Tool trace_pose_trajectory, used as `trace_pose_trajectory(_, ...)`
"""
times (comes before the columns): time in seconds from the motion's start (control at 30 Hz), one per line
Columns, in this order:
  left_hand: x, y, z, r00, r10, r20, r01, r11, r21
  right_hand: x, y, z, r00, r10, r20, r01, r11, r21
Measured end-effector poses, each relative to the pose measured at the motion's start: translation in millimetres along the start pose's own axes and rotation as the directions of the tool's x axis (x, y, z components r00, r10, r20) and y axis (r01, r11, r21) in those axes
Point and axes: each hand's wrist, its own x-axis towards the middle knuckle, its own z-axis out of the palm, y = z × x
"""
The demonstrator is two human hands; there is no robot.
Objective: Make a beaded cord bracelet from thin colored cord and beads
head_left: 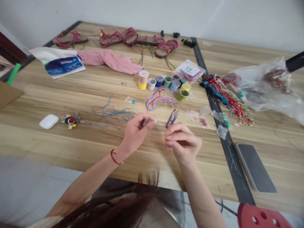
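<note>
**At centre frame, above the wooden table (71, 91): blue thread (145, 122) in a tight pinch, thread snips (172, 118) close by**

Obs.: the left hand (135, 134) is closed to a pinch, thumb against fingertips, gripping the end of the blue thread; a fine bright tip shows beyond the fingers, too small to identify. The right hand (182, 142) is curled, fingertips drawn together, just beside the left and below the purple-handled snips. Whether it grips anything is hidden; cannot tell.

Loose blue cord (114, 113) lies left of the left hand, apparently the same strand. A multicoloured thread bundle (159, 99) lies above the hands, with spools (163, 81) beyond it.

Risks: the thin end could slip from the pinch if grip relaxes. Slack blue cord could snarl if dragged across itself. The fine tip could prick the right fingers, given how close the hands are. A wrist sweep to the right could catch the snips or the plastic bead bags (193, 115), spilling contents.
</note>
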Motion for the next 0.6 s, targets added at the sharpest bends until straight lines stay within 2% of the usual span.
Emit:
trace_pose_trajectory(0.17,0,1,0.7,0.988,-0.153,0.027,0.155,0.98,-0.121,2,2,4,0.978,0.204,-0.035,-0.198,0.971,0.136)
trace_pose_trajectory(0.3,0,3,0.0,0.976,-0.212,0.044,0.216,0.956,-0.199,4,1,12,0.945,0.327,0.0,-0.318,0.92,0.227)
trace_pose_trajectory(0.4,0,5,0.6,0.973,-0.227,0.051,0.233,0.944,-0.233,6,0,16,0.93,0.365,0.043,-0.362,0.889,0.279)
trace_pose_trajectory(0.6,-3,6,2.2,0.972,-0.225,0.062,0.234,0.945,-0.231,6,3,17,0.909,0.413,0.053,-0.413,0.876,0.251)
